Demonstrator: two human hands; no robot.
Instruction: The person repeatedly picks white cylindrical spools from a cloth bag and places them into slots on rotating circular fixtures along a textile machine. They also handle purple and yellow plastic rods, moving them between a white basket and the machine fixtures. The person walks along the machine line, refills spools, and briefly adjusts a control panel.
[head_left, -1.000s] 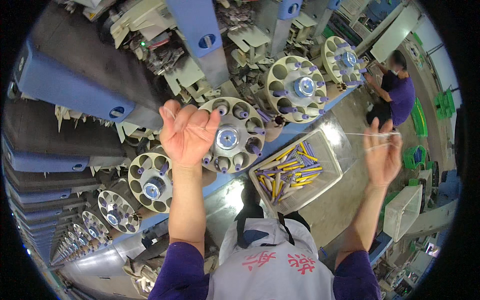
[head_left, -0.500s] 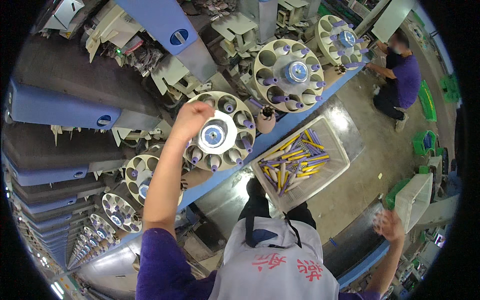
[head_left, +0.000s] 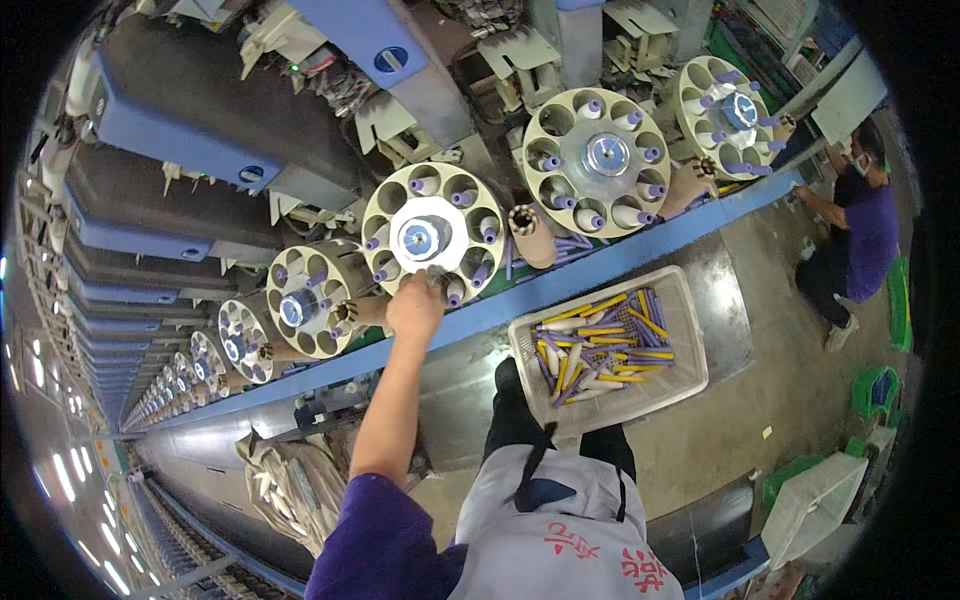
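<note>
Left hand [head_left: 415, 305] now reaching at near rim of round cream holder [head_left: 452, 240], no longer covering its upper-left side. Fingers pointing away, partly hidden and blurring; cannot tell whether pinching. Purple-tipped tubes [head_left: 481, 272] standing in holder's sockets. White crate [head_left: 687, 340] sitting rightward, nearer the person.

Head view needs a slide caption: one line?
Left hand at the lower edge of a round cream bobbin holder, pale crate of yellow and purple tubes nearby.
</note>
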